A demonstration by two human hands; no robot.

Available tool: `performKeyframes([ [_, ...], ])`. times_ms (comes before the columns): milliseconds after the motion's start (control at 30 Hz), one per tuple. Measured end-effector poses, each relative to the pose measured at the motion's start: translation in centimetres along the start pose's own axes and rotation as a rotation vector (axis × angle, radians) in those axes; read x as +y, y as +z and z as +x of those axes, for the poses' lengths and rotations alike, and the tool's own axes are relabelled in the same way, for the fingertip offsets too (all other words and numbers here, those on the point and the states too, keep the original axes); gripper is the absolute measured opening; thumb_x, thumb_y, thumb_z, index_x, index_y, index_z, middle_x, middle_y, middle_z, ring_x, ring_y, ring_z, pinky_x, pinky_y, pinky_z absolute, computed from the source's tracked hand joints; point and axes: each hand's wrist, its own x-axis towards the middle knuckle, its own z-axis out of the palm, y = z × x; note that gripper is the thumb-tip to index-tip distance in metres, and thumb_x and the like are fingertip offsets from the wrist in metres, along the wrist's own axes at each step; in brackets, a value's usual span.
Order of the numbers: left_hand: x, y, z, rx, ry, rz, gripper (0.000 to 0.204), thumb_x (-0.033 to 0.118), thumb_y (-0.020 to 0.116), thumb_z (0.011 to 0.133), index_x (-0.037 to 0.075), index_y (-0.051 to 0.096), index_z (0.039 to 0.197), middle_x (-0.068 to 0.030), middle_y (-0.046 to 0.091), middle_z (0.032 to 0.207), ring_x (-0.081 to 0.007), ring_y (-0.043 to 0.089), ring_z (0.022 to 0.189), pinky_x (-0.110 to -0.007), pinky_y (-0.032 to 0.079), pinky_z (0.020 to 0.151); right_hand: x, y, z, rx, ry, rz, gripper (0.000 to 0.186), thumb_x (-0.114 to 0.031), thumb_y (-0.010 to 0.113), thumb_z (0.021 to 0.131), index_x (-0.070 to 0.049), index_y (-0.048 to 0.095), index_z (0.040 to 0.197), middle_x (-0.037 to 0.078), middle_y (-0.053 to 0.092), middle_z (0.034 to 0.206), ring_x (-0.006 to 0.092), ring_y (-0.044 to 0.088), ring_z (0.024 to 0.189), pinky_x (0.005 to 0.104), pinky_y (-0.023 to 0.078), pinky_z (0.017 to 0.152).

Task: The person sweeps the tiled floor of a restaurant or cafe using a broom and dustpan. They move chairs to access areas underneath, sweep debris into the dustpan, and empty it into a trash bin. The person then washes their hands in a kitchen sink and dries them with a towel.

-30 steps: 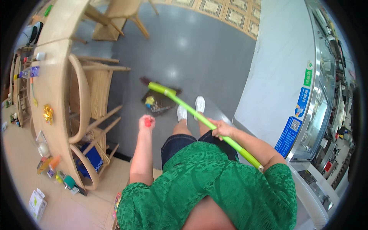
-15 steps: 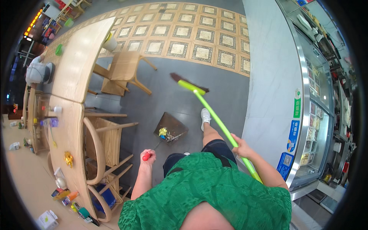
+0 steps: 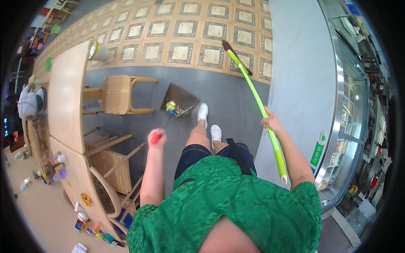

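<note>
Mounted on the wearer's head, the left camera of a fisheye pair looks steeply down, the green shirt (image 3: 223, 198) close below it, left hand (image 3: 157, 138) and right hand (image 3: 273, 120) at middle range, patterned tiles (image 3: 185, 28) farther ahead toward the upper rim.

Litter (image 3: 170, 105) in dustpan (image 3: 180, 93), chair (image 3: 116, 95) left, broom (image 3: 254, 91) right.

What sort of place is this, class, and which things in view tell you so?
Probably an eatery or food shop: a long wooden table and a wooden chair stand on the left, and a glass display case on the right holds what look like food containers.
</note>
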Motion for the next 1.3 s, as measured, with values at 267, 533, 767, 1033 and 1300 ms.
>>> performKeyframes([
  [267,-4.9,14.1,14.2,0.212,0.107,0.157,0.012,-0.008,0.045,0.066,0.003,0.041,0.062,-0.0056,0.041,0.053,-0.0156,0.043,0.045,-0.027,0.046,0.049,-8.0,6.0,10.7,-0.215,0.181,0.039,0.081,0.004,0.051,0.069,-0.012,0.016,0.139,0.002,0.044,0.061,0.0096,0.043,0.046,0.0247,0.039,0.035],
  [533,-5.1,19.7,19.7,0.230,0.061,0.275,0.018,-0.003,0.040,0.067,0.004,0.037,0.050,-0.0070,0.041,0.051,-0.0199,0.043,0.045,-0.029,0.046,0.049,-17.2,7.5,6.7,-0.665,0.164,-0.240,0.068,-0.001,0.050,0.071,-0.018,0.032,0.134,0.008,0.053,0.068,0.0133,0.050,0.053,0.0265,0.043,0.044],
  [767,-1.2,21.7,17.4,0.250,0.031,-0.001,0.016,-0.002,0.046,0.064,0.004,0.038,0.051,-0.0073,0.038,0.045,-0.0191,0.041,0.041,-0.028,0.043,0.046,-27.9,-0.4,12.1,-0.413,-0.029,-0.361,0.078,0.004,0.049,0.065,-0.017,0.026,0.137,0.008,0.049,0.063,0.0149,0.049,0.044,0.0293,0.043,0.041],
  [1033,-1.4,32.1,15.1,0.201,0.224,-0.400,0.013,-0.004,0.044,0.061,0.003,0.038,0.052,-0.0046,0.040,0.047,-0.0154,0.039,0.039,-0.025,0.043,0.043,-37.6,-10.5,30.1,-0.289,-0.171,-0.329,0.076,0.006,0.049,0.064,-0.010,0.028,0.136,0.003,0.047,0.057,0.0114,0.045,0.042,0.0259,0.039,0.035],
  [1300,2.9,44.4,14.8,-0.114,0.214,-0.709,0.020,-0.004,0.044,0.063,0.005,0.031,0.051,-0.0026,0.036,0.052,-0.0129,0.040,0.043,-0.021,0.044,0.041,-53.8,-6.2,45.5,-0.402,-0.107,-0.406,0.074,0.008,0.047,0.067,-0.012,0.027,0.136,0.005,0.050,0.057,0.0132,0.047,0.042,0.0258,0.039,0.034],
])
